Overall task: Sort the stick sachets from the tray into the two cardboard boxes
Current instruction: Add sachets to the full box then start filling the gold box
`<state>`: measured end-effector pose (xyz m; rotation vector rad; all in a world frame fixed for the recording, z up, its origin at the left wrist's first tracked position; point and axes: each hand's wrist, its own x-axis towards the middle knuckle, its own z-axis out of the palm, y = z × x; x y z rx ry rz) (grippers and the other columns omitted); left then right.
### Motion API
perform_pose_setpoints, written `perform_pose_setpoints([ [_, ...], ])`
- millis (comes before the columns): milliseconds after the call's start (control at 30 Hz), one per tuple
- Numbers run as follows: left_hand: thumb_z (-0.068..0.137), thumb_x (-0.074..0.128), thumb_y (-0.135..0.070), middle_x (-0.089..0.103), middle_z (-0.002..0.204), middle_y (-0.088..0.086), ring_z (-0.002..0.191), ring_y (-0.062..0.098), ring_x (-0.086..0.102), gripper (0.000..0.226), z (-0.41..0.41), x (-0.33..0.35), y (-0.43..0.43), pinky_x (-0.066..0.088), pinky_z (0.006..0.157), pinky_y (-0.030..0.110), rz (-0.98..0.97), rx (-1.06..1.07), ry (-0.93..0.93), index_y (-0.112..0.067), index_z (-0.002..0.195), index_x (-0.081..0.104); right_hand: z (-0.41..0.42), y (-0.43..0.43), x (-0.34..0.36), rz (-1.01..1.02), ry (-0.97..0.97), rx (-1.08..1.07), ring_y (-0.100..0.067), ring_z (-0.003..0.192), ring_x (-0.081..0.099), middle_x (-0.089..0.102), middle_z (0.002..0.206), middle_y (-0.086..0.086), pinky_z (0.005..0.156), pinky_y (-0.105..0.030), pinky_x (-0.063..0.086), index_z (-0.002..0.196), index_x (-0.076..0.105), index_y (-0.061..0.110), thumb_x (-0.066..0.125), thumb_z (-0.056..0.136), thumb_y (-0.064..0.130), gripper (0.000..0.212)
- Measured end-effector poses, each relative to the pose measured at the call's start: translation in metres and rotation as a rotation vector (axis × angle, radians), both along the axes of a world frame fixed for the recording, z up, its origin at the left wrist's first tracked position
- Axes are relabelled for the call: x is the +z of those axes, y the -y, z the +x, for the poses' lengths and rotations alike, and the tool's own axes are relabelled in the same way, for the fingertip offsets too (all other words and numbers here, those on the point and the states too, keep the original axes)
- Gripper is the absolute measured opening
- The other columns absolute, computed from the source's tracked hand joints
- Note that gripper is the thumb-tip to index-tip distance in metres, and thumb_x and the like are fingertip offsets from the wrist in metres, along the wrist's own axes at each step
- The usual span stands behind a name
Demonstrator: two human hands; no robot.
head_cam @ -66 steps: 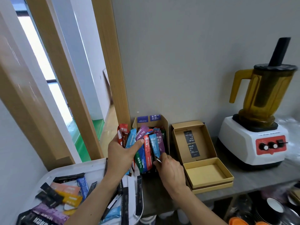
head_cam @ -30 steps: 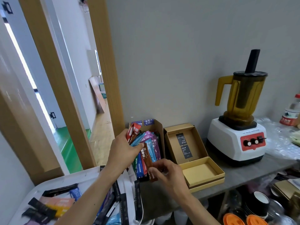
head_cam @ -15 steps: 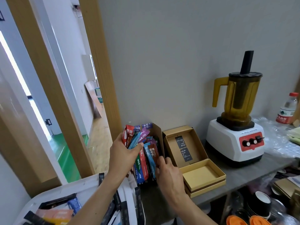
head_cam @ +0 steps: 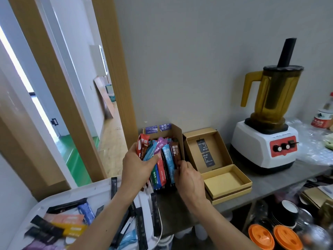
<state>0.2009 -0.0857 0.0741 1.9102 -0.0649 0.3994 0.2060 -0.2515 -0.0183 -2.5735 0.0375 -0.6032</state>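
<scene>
White plastic tray of loose stick sachets, lower left of the tall brown cardboard box. Open flat yellow-brown cardboard box just right of it (interior bare). Tall box packed with coloured stick sachets. Left hand grips a fanned bunch at its left side; right hand pinches the brown sachet at its right wall.

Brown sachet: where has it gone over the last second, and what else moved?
The right hand, which a second ago held the brown sachet in front of the left box, has stood it at the right end of the row and still pinches its lower end. The left hand still grips the colourful sachets on the left. The right box stays empty; the tray still holds sachets.
</scene>
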Motion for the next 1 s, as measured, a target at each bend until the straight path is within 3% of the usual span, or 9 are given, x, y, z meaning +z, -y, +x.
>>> perform_pose_setpoints([
  [167, 0.084, 0.084, -0.031, 0.071, 0.118, -0.003, 0.102, 0.013, 0.072, 0.058, -0.002, -0.005, -0.001, 0.062, 0.088, 0.034, -0.016, 0.011, -0.012, -0.019, 0.135, 0.058, -0.003, 0.001, 0.000, 0.029, 0.012, 0.004, -0.007, 0.094, 0.072, 0.068, 0.120, 0.007, 0.071, -0.020, 0.058, 0.133, 0.050, 0.026, 0.061, 0.100, 0.051, 0.043],
  [300, 0.084, 0.084, -0.032, 0.072, 0.119, -0.002, 0.101, 0.014, 0.073, 0.059, -0.004, -0.007, -0.002, 0.062, 0.088, 0.036, -0.044, 0.018, -0.018, -0.018, 0.135, 0.059, -0.004, 0.002, -0.001, 0.002, 0.014, 0.011, -0.007, 0.098, 0.073, 0.070, 0.120, 0.007, 0.073, -0.021, 0.059, 0.132, 0.049, 0.027, 0.064, 0.100, 0.046, 0.040],
  [633, 0.084, 0.085, -0.026, 0.073, 0.105, -0.007, 0.091, 0.005, 0.074, 0.042, -0.015, -0.013, -0.011, 0.058, 0.070, 0.016, -0.097, 0.004, -0.007, -0.026, 0.119, 0.061, -0.001, -0.005, -0.005, 0.038, 0.030, 0.013, -0.010, 0.102, 0.072, 0.066, 0.127, 0.005, 0.077, -0.026, 0.062, 0.135, 0.050, 0.023, 0.067, 0.098, 0.044, 0.046],
  [733, 0.083, 0.086, -0.027, 0.074, 0.103, -0.008, 0.090, 0.006, 0.075, 0.041, -0.015, -0.012, -0.014, 0.059, 0.068, 0.016, -0.098, 0.016, -0.007, -0.024, 0.117, 0.062, 0.001, -0.007, -0.005, 0.071, 0.016, 0.003, -0.011, 0.103, 0.073, 0.065, 0.128, 0.004, 0.077, -0.026, 0.062, 0.136, 0.047, 0.022, 0.067, 0.098, 0.041, 0.047],
  [867, 0.083, 0.085, -0.029, 0.074, 0.105, -0.007, 0.091, 0.006, 0.074, 0.045, -0.016, -0.010, -0.018, 0.059, 0.067, 0.016, -0.092, 0.036, 0.002, -0.023, 0.121, 0.061, 0.004, -0.007, -0.005, 0.065, 0.013, 0.008, -0.012, 0.101, 0.074, 0.067, 0.125, 0.003, 0.077, -0.027, 0.063, 0.133, 0.046, 0.022, 0.067, 0.098, 0.042, 0.046],
  [1000, 0.084, 0.084, -0.029, 0.071, 0.106, -0.006, 0.089, 0.001, 0.071, 0.049, -0.019, -0.010, -0.020, 0.053, 0.059, 0.005, -0.082, 0.045, 0.014, -0.019, 0.125, 0.061, 0.005, -0.005, -0.004, 0.070, 0.019, 0.033, -0.012, 0.104, 0.074, 0.069, 0.124, 0.004, 0.079, -0.030, 0.063, 0.132, 0.047, 0.023, 0.067, 0.098, 0.043, 0.044],
])
